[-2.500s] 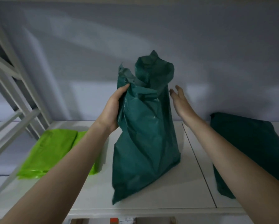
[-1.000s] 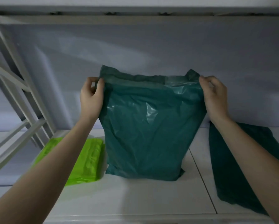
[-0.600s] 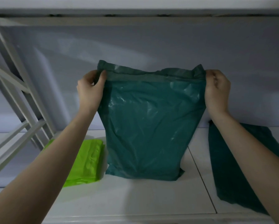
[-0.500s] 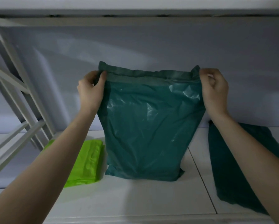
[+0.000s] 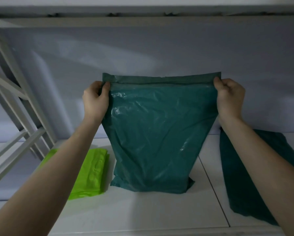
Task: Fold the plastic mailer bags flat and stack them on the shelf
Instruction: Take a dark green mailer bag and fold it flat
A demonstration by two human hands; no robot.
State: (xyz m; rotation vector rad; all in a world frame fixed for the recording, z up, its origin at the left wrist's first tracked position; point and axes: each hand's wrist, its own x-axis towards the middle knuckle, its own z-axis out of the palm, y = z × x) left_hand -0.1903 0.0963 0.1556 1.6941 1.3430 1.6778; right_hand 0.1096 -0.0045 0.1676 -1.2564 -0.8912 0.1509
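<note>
while its base rests on the shelf (image 5: pixel 142 212), both hands' grip pinches the teal mailer bag (image 5: pixel 158 133) corners.

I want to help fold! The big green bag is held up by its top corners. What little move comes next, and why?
Probably tip the top edge forward and down. The left hand and right hand pinch the dark green mailer by its top corners, stretched flat, with its bottom edge resting on the shelf, so it looks ready to lay flat or fold over.

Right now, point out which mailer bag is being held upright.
The middle dark green bag, pinched at its top corners by left hand and right hand; the others lie flat.
</note>
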